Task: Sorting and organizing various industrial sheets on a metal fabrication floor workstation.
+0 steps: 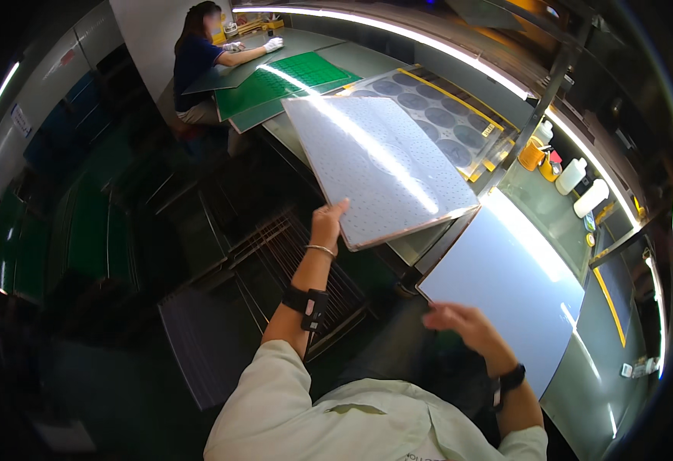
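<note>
Evidently rigid and thin, the dotted panel (379, 173) slants above the edge of the bench, its pale, glossy face sprinkled with small dark marks and streaked by a reflected lamp. The left hand (326, 224) is closed on its near-left edge, thumb over the face; the other fingers are mostly hidden, so their exact placement cannot be told. Just beside it lies a plain panel (505, 265), smooth, bluish white and four-sided. Near that one's left corner is the right hand (465, 324), blurred, its fingers loosely bent and half spread with nothing visibly gripped; whether they touch the panel cannot be told.

Beyond the dotted panel is a clear-looking sheet (434, 113) patterned with grey discs and bordered in yellow. Glossy green panels (298, 86) overlap farther along, near a seated co-worker (198, 65) in white gloves. On the right, two white plastic bottles (571, 176) stand near an orange-yellow round item (531, 156); what the bottles contain cannot be seen. Below the hands, a rack (263, 244) shows thin parallel bars.
</note>
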The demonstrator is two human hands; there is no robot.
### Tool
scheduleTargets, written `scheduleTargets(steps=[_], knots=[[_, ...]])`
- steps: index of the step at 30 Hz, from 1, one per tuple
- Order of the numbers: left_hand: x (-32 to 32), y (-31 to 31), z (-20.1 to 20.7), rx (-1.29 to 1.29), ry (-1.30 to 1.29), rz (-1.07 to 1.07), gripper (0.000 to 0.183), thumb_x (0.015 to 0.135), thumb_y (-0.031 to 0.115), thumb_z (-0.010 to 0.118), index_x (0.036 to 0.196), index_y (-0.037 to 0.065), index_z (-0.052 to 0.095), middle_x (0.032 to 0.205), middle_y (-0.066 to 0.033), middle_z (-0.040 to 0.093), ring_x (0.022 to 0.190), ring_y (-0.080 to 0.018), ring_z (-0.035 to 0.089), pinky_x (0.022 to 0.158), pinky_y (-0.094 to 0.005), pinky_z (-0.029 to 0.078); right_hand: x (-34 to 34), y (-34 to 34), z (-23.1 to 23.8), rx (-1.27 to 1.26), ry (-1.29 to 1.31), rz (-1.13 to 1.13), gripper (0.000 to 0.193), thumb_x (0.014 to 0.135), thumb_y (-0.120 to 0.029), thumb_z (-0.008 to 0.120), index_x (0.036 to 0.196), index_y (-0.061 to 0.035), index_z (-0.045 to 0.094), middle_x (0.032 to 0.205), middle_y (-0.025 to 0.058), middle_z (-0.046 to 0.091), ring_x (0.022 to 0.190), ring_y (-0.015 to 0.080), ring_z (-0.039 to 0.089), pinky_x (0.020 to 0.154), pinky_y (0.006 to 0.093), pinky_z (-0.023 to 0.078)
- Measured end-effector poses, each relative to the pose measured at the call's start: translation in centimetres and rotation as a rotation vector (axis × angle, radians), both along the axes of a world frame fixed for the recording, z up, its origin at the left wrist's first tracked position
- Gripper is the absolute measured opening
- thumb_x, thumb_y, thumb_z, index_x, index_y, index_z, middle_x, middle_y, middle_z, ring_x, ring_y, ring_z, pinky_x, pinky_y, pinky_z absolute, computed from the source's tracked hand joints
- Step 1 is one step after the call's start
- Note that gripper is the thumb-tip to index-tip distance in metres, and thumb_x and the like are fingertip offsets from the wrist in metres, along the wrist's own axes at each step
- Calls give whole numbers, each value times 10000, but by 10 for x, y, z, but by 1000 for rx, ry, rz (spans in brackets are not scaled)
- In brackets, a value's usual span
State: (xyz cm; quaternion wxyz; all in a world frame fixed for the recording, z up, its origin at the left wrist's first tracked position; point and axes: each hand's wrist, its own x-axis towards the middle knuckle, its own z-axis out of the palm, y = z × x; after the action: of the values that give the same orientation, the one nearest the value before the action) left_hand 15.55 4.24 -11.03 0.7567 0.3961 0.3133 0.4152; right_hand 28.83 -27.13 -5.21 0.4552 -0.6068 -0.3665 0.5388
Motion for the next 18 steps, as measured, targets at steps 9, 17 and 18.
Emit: scheduleTargets(steps=[9, 17, 18], knots=[[-54, -26, 54, -5, -351, -158, 336, 844, 60, 548, 1160, -35, 486, 1084, -140, 575, 979, -234, 572, 866, -337, 465, 49, 151, -32, 399, 923, -512, 470, 866, -346, 570, 1137, 30, 492, 1126, 182, 562, 1038, 269, 549, 932, 416, 428], [-75, -38, 49, 45, -235, -350, 593, 831, 296, 626, 1302, 16, 398, 1246, -153, 491, 1102, -236, 518, 927, -350, 425, 33, 129, 97, 747, 318, -726, 223, 840, -53, 578, 1049, 19, 552, 1052, 137, 575, 938, 220, 572, 829, 336, 466], [-65, -33, 46, 46, -59, -360, 633, 836, 341, 619, 1331, 32, 372, 1276, -150, 467, 1138, -235, 494, 939, -364, 415, 20, 121, 116, 731, 177, -767, 193, 844, -60, 582, 1015, 30, 577, 1023, 130, 585, 911, 209, 578, 808, 326, 470]])
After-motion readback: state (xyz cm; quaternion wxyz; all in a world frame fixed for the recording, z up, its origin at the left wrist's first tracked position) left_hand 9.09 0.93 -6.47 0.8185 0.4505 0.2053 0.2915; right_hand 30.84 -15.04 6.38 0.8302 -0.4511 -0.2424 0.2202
